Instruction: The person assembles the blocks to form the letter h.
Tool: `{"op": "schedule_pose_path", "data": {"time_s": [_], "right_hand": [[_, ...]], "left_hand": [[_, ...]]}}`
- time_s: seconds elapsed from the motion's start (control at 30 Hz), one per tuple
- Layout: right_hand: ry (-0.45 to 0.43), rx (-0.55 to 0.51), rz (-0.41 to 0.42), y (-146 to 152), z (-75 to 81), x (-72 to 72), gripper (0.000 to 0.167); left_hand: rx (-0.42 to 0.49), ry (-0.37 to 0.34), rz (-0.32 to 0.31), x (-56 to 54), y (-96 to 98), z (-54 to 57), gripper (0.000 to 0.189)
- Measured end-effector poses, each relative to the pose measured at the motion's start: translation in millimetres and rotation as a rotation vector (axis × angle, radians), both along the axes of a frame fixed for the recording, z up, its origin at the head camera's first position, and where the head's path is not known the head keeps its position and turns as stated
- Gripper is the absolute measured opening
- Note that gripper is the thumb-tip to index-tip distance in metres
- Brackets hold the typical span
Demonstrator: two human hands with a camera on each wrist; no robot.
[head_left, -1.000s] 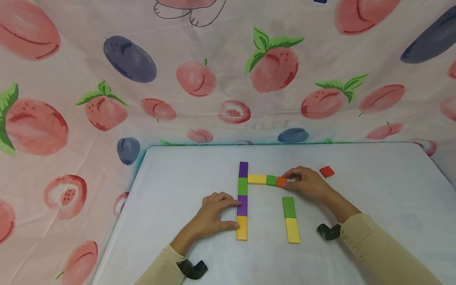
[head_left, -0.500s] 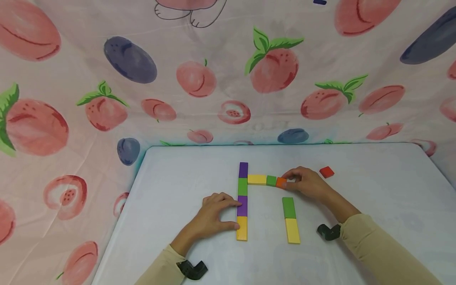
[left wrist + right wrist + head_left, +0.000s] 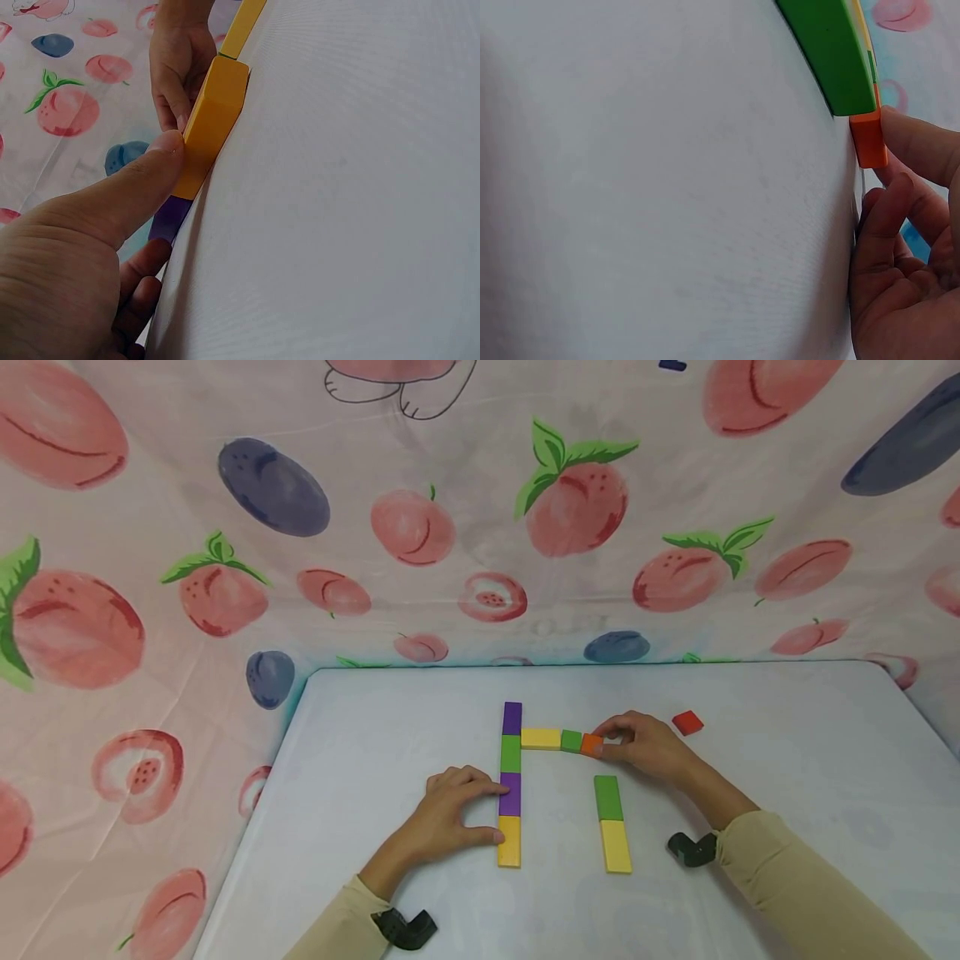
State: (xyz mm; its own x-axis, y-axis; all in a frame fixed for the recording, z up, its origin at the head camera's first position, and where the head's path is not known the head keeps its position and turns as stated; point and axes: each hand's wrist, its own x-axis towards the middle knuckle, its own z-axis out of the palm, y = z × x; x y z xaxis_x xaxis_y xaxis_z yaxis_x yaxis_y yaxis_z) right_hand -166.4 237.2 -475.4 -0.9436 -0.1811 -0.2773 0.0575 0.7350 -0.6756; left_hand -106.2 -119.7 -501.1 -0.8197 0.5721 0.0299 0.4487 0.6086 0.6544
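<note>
A column of toy blocks runs toward me: a purple block, a green block, a second purple block and an orange-yellow block. My left hand lies at its left, index fingertip touching the second purple block and thumb against the orange-yellow block. From the column's upper part a row goes right: a yellow block, a small green block and an orange block. My right hand pinches that orange block at the row's right end.
Below the row, a longer green block and a pale yellow block lie end to end. A red block sits apart beyond the right hand. The white table meets a fruit-print cloth at its far edge.
</note>
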Motion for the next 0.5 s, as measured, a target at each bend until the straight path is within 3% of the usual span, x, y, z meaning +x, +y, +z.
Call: {"op": "schedule_pose_path", "data": {"time_s": [0.5], "right_hand": [[-0.010,-0.001,-0.008,-0.9,0.2,0.8,0.032]], "left_hand": [[-0.001,-0.003,0.000,0.2,0.4,0.2,0.057]]}}
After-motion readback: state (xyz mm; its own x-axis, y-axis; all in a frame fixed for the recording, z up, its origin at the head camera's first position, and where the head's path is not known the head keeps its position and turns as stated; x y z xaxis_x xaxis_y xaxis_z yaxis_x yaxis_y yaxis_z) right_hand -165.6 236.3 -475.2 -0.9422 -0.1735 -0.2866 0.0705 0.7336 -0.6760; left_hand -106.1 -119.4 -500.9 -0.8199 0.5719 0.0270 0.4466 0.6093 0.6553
